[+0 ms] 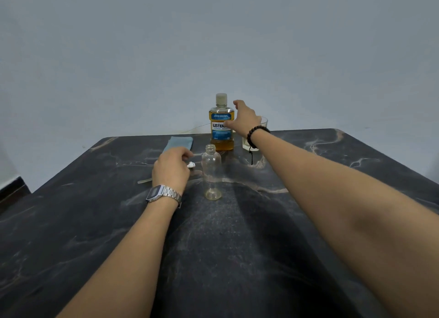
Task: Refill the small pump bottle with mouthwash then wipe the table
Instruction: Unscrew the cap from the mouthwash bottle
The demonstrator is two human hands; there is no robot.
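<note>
Standing upright near the middle of the dark marbled table (237,258), the small clear bottle (211,172) has its neck uncapped and looks empty. Taking this bottle as the clock centre, with 12 o'clock toward the wall:

1. Left hand (172,167): located at 9 o'clock, just beside the bottle but apart from it. The fingers are curled downward over the table. A small white pump part (191,165) protrudes from under the fingertips on the bottle side; the hand appears to pinch it, though the contact itself is hidden by the knuckles. A thin pale tube (145,181) lies on the table at 8 o'clock, emerging from under the hand. A metal watch (162,194) sits on this wrist.

2. Right hand (242,121): located at 1 o'clock, beyond the bottle and well apart from it. The thumb and fingers are spread around the right side of the mouthwash bottle (221,125), at label height. Whether the fingers touch the label cannot be determined. A dark bead bracelet (255,133) circles this wrist.

3. The mouthwash bottle stands at 12 o'clock, capped, holding amber liquid.

4. A glass (249,144) stands at 1 o'clock, mostly hidden behind the right wrist.

5. A folded blue cloth (180,143) lies at 10 o'clock, beyond the left hand.
</note>
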